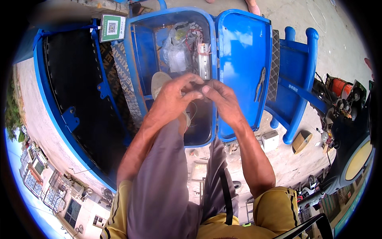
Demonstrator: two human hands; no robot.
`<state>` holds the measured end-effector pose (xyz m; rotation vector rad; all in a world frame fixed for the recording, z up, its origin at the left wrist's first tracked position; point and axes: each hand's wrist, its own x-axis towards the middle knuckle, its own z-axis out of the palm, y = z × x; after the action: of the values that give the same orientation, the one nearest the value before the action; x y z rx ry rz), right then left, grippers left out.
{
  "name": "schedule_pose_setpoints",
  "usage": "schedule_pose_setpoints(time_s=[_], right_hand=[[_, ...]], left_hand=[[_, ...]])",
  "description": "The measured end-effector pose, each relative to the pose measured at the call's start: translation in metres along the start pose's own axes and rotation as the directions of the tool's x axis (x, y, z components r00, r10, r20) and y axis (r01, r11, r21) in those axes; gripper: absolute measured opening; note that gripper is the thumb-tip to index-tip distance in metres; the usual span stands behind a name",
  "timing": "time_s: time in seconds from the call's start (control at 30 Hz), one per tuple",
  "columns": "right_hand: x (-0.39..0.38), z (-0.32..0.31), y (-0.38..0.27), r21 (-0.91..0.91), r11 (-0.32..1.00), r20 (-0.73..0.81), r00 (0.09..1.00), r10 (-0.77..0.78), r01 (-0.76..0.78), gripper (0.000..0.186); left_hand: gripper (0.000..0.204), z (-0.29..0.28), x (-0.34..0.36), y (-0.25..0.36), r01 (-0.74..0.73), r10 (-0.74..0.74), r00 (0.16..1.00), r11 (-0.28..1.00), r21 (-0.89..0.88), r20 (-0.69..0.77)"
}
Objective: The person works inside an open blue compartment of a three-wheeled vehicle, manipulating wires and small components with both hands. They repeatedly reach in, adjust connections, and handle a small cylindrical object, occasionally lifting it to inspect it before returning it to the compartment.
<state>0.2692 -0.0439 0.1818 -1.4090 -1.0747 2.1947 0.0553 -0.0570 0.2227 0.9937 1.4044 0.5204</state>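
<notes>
My left hand [175, 95] and my right hand [223, 99] meet above an open blue box [213, 47], fingertips pinched together. Something small and dark seems to be between them, but it is too small and too covered to name. Just beyond my fingers lies a silvery ribbed metal strip [204, 65] inside the box. Beside it are a clear plastic bag [174, 51] and a tangle of thin wires [195, 34]. A tan rounded thing [159, 81] shows partly behind my left hand. Right of my hands, pliers [260, 84] rest on the blue lid [238, 51].
A blue stool-like frame [296, 79] stands right of the lid. To the left is a blue-framed black panel [75, 79], with a green-and-white sign card [112, 28] at its far end. Part of a scooter [350, 159] fills the right edge. Another person's foot [253, 7] shows at the top.
</notes>
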Motion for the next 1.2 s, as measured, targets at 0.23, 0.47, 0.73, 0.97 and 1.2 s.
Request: schedule_pose_setpoints(time_s=[0.23, 0.47, 0.73, 0.97, 1.2], right_hand=[[-0.005, -0.003, 0.002, 0.093, 0.995, 0.032, 0.998, -0.045, 0.042, 0.031], [-0.008, -0.003, -0.002, 0.057, 0.998, 0.049, 0.999, -0.016, 0.013, 0.035], [-0.010, -0.002, -0.004, 0.070, 0.997, 0.056, 0.998, 0.026, -0.030, 0.039], [-0.011, 0.003, 0.008, 0.045, 0.998, -0.024, 0.999, -0.044, 0.045, 0.035], [-0.007, 0.015, -0.004, -0.184, 0.974, -0.122, 0.981, -0.154, 0.130, 0.037]], left_hand=[[0.031, -0.001, 0.001, -0.004, -0.002, 0.002, 1.000, 1.000, -0.031, 0.021], [0.031, 0.000, 0.003, -0.015, 0.006, -0.001, 0.999, 0.990, -0.139, 0.040], [0.032, -0.002, 0.004, -0.021, -0.016, 0.025, 0.999, 0.980, -0.199, 0.042], [0.036, 0.002, 0.007, -0.026, -0.176, 0.161, 0.977, 0.979, -0.100, -0.141], [0.036, 0.007, -0.001, -0.019, -0.289, 0.298, 0.937, 0.954, 0.077, -0.181]])
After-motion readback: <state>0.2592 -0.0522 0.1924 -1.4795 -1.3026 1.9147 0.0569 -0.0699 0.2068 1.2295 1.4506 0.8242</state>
